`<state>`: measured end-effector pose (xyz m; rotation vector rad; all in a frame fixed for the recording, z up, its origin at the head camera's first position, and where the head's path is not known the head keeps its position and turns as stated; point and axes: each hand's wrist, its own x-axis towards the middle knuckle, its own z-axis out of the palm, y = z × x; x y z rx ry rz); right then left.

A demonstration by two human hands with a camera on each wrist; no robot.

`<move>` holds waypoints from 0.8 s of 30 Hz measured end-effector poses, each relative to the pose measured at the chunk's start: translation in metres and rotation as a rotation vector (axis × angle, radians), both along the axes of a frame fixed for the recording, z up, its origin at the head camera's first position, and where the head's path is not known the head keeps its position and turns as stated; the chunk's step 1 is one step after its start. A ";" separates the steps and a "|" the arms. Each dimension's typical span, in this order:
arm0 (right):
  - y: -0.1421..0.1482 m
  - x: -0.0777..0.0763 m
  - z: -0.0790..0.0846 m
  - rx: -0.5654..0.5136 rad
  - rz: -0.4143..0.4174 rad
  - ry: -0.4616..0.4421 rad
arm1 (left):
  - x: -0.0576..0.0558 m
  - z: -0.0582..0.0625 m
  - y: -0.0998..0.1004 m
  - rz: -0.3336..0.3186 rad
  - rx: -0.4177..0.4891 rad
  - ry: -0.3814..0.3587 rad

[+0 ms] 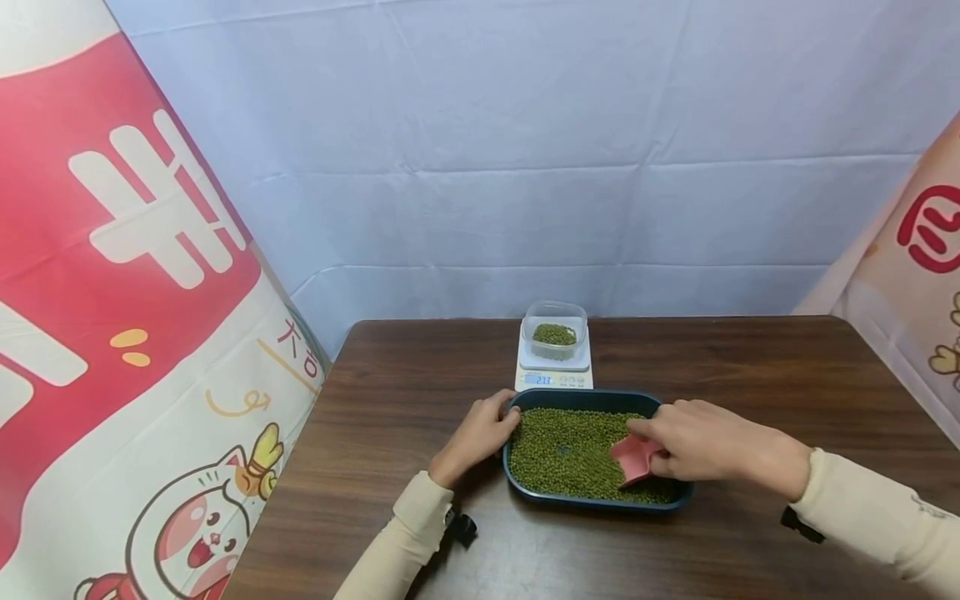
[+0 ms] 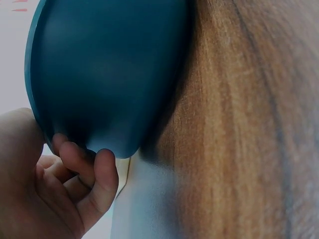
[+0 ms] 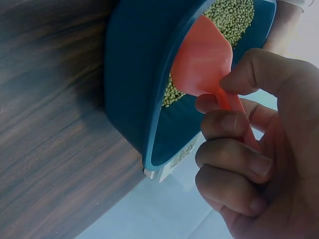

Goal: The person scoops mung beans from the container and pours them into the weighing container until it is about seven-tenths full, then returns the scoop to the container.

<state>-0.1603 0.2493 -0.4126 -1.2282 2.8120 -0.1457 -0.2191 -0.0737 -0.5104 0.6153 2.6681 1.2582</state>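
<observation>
A dark blue rectangular tub (image 1: 592, 501) filled with green mung beans (image 1: 562, 433) stands on the table. My left hand (image 1: 483, 429) grips its left end; in the left wrist view the thumb lies at the rim and the fingertips (image 2: 105, 162) curl against the outer wall. Over the tub's right side, my right hand (image 1: 701, 437) holds a pink scoop (image 1: 634, 458) whose front edge is down among the beans. The right wrist view shows the scoop's handle (image 3: 233, 102) pinched between thumb and forefinger, the other fingers curled around it.
Right behind the tub sits a white kitchen scale (image 1: 527, 364) with a lit display. On it stands a clear plastic container (image 1: 542, 314) partly filled with mung beans. The brown wooden table (image 1: 405, 367) meets a pale cloth backdrop, with printed banners at both sides.
</observation>
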 end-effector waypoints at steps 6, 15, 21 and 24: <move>-0.006 -0.002 0.001 -0.009 0.030 0.007 | 0.000 0.000 0.000 -0.005 0.002 -0.009; -0.016 -0.006 -0.002 -0.038 0.078 0.049 | -0.001 0.000 0.000 -0.003 0.009 0.000; -0.022 -0.008 -0.001 -0.026 0.087 0.032 | -0.001 0.001 0.001 -0.008 0.017 0.001; -0.024 -0.010 -0.001 -0.019 0.097 0.017 | -0.001 0.001 0.000 -0.010 0.015 0.002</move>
